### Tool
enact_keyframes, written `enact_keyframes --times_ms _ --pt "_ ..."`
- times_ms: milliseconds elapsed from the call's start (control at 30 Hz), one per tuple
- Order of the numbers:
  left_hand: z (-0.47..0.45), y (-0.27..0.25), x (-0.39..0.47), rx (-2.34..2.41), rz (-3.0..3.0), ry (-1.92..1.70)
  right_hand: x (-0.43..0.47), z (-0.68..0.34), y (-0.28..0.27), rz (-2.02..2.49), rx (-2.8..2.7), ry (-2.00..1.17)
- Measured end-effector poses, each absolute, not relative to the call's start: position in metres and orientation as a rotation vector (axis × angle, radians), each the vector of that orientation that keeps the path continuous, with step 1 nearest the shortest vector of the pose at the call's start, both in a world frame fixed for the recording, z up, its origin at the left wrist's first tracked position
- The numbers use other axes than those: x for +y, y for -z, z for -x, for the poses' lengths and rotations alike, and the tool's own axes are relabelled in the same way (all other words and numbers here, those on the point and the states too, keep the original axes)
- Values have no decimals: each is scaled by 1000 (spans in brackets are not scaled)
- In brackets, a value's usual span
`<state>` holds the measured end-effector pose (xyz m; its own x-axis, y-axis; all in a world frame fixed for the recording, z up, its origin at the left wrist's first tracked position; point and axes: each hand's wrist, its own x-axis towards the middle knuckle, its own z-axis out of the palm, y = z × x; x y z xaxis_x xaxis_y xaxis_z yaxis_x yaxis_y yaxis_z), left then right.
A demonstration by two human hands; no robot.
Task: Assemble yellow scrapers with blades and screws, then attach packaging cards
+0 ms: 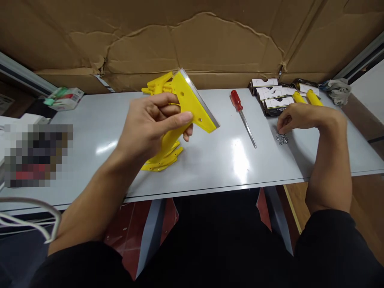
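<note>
My left hand [153, 120] is closed around a yellow scraper [192, 102] held up above the table, its metal blade edge pointing up and to the right. Two small holes show in the scraper's head. Over on the right, my right hand [295, 119] reaches down with its fingertips pinched at a small pile of screws [282, 139]; whether a screw is between them I cannot make out. Behind and below my left hand lie several more yellow scraper parts [163, 160]. A screwdriver [243, 118] with a red handle rests on the table between my hands.
Black and white boxes [274, 96] stand at the back right, with yellow handles [313, 98] beside them. Crumpled plastic [337, 90] lies in the right corner. A small carton [67, 99] is at the back left. Cardboard [195, 44] walls the table's [207, 160] rear. White cables [36, 204] hang at left.
</note>
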<state>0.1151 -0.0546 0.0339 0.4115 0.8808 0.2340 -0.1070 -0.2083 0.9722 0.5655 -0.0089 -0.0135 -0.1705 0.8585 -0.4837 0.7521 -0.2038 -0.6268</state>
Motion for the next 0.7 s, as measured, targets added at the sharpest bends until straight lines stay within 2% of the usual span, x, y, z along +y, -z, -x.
enact_keyframes --times_ms 133,233,300,367,567,700 --pt "-113 -33 -48 801 -1505 -1039 -7 -566 7 1780 -2171 -1250" --pt "-116 -29 -50 859 -1493 -974 -13 -558 -11 1515 -2413 -1039" --pt "-118 -26 -52 885 -1498 -962 -24 -537 -25 1459 -2374 -826" --pt "-120 -24 -57 908 -1521 -964 -39 -503 -34 1397 -2046 -591" --pt "-126 -19 -75 1011 -1827 -1018 -76 -397 -18 875 -1785 -717" --pt "-126 -7 -73 1028 -2370 -1167 -79 -374 -3 865 -1637 -786"
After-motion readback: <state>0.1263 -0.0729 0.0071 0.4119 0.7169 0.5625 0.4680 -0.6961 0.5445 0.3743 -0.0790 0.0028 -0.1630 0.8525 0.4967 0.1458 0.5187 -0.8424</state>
